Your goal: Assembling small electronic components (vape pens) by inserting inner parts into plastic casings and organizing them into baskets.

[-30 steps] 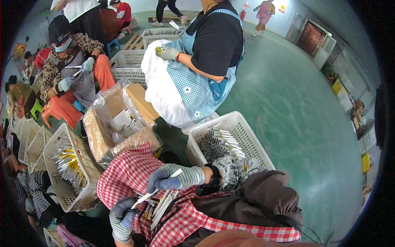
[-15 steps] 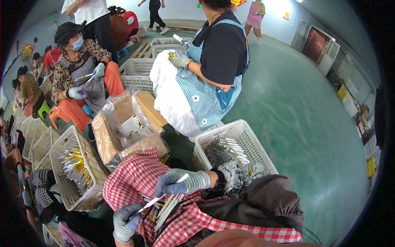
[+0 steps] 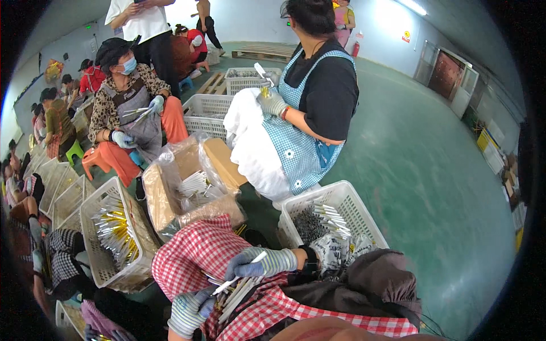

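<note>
My right hand [image 3: 263, 263], in a grey-and-striped knit glove, is closed round a slim white pen-like stick [image 3: 259, 257] that pokes out above the fingers. A second white pen-like stick [image 3: 226, 286] slants from beneath that hand to the fingertips of my left hand [image 3: 192, 312], gloved alike and closed at the stick's lower end. Whether the two white pieces are one stick is hidden by the right fingers. Below the hands, a loose bunch of white pen-like sticks [image 3: 240, 298] lies across my red-checked apron [image 3: 190, 250].
To the right, a white crate [image 3: 364, 211] holds dark small parts and white sticks. A plastic-lined carton [image 3: 159, 196] stands ahead; another crate [image 3: 145, 241] with gold-and-white sticks is left. Co-workers sit close by, one in a blue-checked apron [image 3: 273, 145].
Both hands and the sticks appear slightly farther right in view, as does the whole scene. My left hand has come nearer my right hand. The masked co-worker's hands have shifted.
</note>
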Demonstrator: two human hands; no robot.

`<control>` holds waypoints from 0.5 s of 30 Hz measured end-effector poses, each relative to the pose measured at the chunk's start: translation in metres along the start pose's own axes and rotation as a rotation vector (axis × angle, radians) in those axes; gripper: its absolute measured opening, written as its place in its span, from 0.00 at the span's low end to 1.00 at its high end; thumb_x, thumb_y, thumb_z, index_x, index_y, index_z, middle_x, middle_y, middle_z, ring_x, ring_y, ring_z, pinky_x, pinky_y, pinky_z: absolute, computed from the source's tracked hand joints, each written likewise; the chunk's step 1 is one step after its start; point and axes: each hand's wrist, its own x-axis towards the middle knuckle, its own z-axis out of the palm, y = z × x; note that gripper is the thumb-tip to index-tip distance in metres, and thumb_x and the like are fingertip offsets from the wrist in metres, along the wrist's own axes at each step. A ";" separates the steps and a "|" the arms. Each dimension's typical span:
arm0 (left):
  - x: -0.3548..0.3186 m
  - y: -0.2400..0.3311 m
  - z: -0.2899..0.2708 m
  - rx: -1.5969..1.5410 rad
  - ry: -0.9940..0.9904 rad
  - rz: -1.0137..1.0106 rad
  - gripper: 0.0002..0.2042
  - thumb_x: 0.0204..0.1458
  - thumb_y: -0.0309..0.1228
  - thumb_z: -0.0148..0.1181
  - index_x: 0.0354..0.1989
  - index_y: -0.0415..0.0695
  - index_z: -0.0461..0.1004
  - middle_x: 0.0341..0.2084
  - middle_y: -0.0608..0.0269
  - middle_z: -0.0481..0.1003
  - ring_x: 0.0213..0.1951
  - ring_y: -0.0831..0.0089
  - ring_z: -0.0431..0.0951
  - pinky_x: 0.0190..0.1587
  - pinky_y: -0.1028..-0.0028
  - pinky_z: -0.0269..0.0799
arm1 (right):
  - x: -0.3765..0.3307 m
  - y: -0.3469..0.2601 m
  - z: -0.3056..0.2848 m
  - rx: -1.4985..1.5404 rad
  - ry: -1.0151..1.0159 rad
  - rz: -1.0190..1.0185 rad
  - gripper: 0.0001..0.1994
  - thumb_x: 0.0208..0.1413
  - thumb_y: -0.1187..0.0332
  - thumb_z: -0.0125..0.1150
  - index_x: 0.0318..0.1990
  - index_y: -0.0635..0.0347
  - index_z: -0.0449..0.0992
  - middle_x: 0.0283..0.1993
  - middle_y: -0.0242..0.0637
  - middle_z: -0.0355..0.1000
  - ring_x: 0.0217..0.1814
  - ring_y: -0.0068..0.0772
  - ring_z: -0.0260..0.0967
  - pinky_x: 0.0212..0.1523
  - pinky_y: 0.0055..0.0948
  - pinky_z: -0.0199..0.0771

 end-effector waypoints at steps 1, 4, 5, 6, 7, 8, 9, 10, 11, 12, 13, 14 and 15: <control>-0.001 -0.001 0.001 0.036 -0.009 -0.003 0.17 0.52 0.41 0.58 0.46 0.46 0.78 0.20 0.52 0.76 0.23 0.57 0.78 0.28 0.63 0.72 | -0.002 -0.001 -0.002 -0.017 -0.002 0.016 0.14 0.61 0.64 0.56 0.48 0.65 0.76 0.40 0.32 0.76 0.39 0.18 0.68 0.40 0.21 0.68; -0.008 -0.002 -0.001 0.055 -0.006 -0.029 0.16 0.52 0.40 0.58 0.46 0.46 0.78 0.18 0.53 0.75 0.22 0.57 0.77 0.27 0.63 0.72 | -0.002 0.004 -0.015 -0.104 0.018 0.110 0.14 0.61 0.64 0.56 0.48 0.65 0.76 0.40 0.31 0.76 0.39 0.18 0.68 0.40 0.21 0.68; -0.010 -0.004 -0.002 0.044 0.022 -0.022 0.16 0.52 0.40 0.59 0.46 0.46 0.78 0.18 0.53 0.74 0.22 0.57 0.77 0.27 0.63 0.72 | -0.007 -0.002 -0.019 -0.136 0.085 0.162 0.14 0.61 0.66 0.56 0.49 0.65 0.76 0.41 0.32 0.75 0.38 0.19 0.69 0.40 0.22 0.69; -0.014 -0.007 0.000 0.056 0.068 -0.011 0.14 0.50 0.38 0.61 0.42 0.43 0.79 0.17 0.52 0.75 0.20 0.58 0.76 0.26 0.66 0.72 | -0.010 -0.013 -0.020 -0.190 0.133 0.199 0.11 0.61 0.69 0.54 0.48 0.63 0.76 0.38 0.28 0.74 0.38 0.19 0.70 0.40 0.21 0.71; -0.015 -0.009 -0.001 0.047 0.068 -0.015 0.15 0.51 0.38 0.61 0.43 0.44 0.79 0.18 0.52 0.74 0.20 0.57 0.76 0.26 0.65 0.72 | -0.015 -0.011 -0.023 -0.233 0.138 0.163 0.12 0.60 0.68 0.55 0.48 0.62 0.76 0.37 0.31 0.75 0.37 0.22 0.72 0.39 0.22 0.72; -0.018 -0.009 -0.002 0.039 0.069 -0.026 0.15 0.51 0.39 0.60 0.44 0.44 0.79 0.18 0.52 0.74 0.21 0.56 0.76 0.26 0.64 0.72 | -0.017 -0.010 -0.025 -0.272 0.137 0.126 0.12 0.59 0.67 0.56 0.48 0.61 0.76 0.37 0.34 0.76 0.36 0.25 0.73 0.39 0.23 0.72; -0.017 -0.009 -0.002 0.038 0.083 -0.049 0.15 0.51 0.39 0.60 0.44 0.44 0.79 0.18 0.52 0.74 0.21 0.56 0.76 0.26 0.64 0.72 | -0.017 -0.011 -0.025 -0.269 0.112 0.132 0.12 0.59 0.67 0.56 0.48 0.61 0.76 0.37 0.34 0.76 0.36 0.25 0.73 0.39 0.23 0.72; -0.017 -0.006 -0.002 0.085 0.050 -0.027 0.15 0.52 0.40 0.59 0.44 0.45 0.78 0.18 0.52 0.75 0.22 0.55 0.77 0.27 0.62 0.71 | -0.013 -0.011 -0.026 -0.579 0.038 0.030 0.12 0.58 0.66 0.56 0.47 0.59 0.76 0.37 0.38 0.76 0.36 0.30 0.75 0.39 0.26 0.73; -0.016 -0.004 -0.004 0.122 0.013 0.008 0.16 0.53 0.42 0.57 0.45 0.47 0.77 0.19 0.52 0.75 0.23 0.55 0.77 0.27 0.60 0.71 | -0.010 -0.017 -0.022 -0.890 -0.025 -0.081 0.13 0.57 0.64 0.57 0.47 0.58 0.76 0.37 0.43 0.77 0.37 0.35 0.76 0.39 0.28 0.74; -0.010 0.006 -0.006 0.087 0.037 0.036 0.15 0.54 0.43 0.56 0.44 0.47 0.77 0.19 0.52 0.75 0.23 0.54 0.77 0.27 0.58 0.70 | -0.009 -0.028 -0.013 -1.112 -0.053 -0.122 0.11 0.56 0.61 0.56 0.43 0.55 0.75 0.34 0.45 0.74 0.34 0.42 0.75 0.34 0.33 0.73; -0.006 0.005 -0.004 0.095 -0.002 0.022 0.15 0.55 0.44 0.55 0.43 0.47 0.77 0.19 0.53 0.75 0.23 0.55 0.77 0.27 0.59 0.71 | -0.011 -0.028 -0.011 -1.279 -0.110 -0.105 0.10 0.56 0.61 0.55 0.41 0.54 0.73 0.29 0.42 0.72 0.29 0.42 0.73 0.28 0.36 0.71; -0.007 0.000 0.000 0.102 -0.032 -0.004 0.16 0.55 0.45 0.55 0.41 0.47 0.77 0.19 0.53 0.75 0.23 0.55 0.77 0.27 0.60 0.71 | -0.006 -0.025 -0.009 -1.446 -0.181 -0.099 0.08 0.57 0.61 0.55 0.38 0.54 0.72 0.25 0.39 0.70 0.24 0.42 0.71 0.23 0.38 0.68; -0.010 -0.001 -0.001 0.095 -0.046 -0.022 0.16 0.55 0.46 0.55 0.40 0.47 0.77 0.19 0.54 0.75 0.22 0.56 0.77 0.26 0.61 0.71 | -0.002 -0.020 -0.006 -1.425 -0.212 -0.120 0.08 0.57 0.61 0.55 0.38 0.54 0.72 0.25 0.39 0.70 0.24 0.42 0.71 0.23 0.38 0.68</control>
